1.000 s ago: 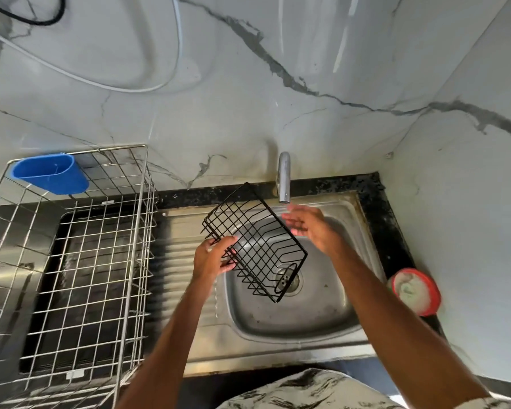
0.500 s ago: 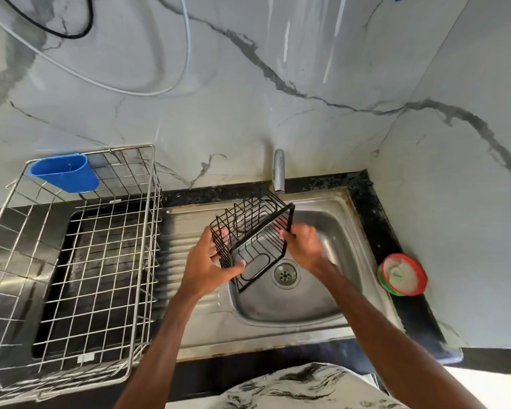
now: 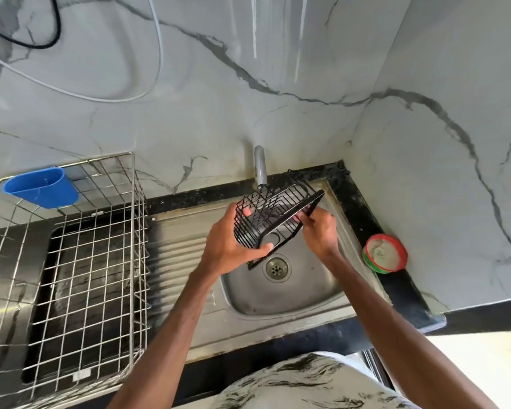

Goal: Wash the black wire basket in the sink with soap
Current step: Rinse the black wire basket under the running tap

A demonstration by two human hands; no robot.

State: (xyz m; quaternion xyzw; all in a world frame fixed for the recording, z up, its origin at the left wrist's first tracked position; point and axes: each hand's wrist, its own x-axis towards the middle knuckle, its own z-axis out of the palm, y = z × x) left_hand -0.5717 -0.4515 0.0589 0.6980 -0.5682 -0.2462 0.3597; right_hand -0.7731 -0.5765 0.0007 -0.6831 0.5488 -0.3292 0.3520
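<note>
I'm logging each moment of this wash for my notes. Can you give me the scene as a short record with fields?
basket: black wire, tilted, held over the sink just below the tap
left hand: grips the basket's near-left side
right hand: grips its right edge
water: cannot tell if running
tub: red-rimmed, white contents, likely soap; on the counter right of the sink, untouched
rack: silver wire, left of the sink
cup: blue, hung on the rack's far rim
</note>
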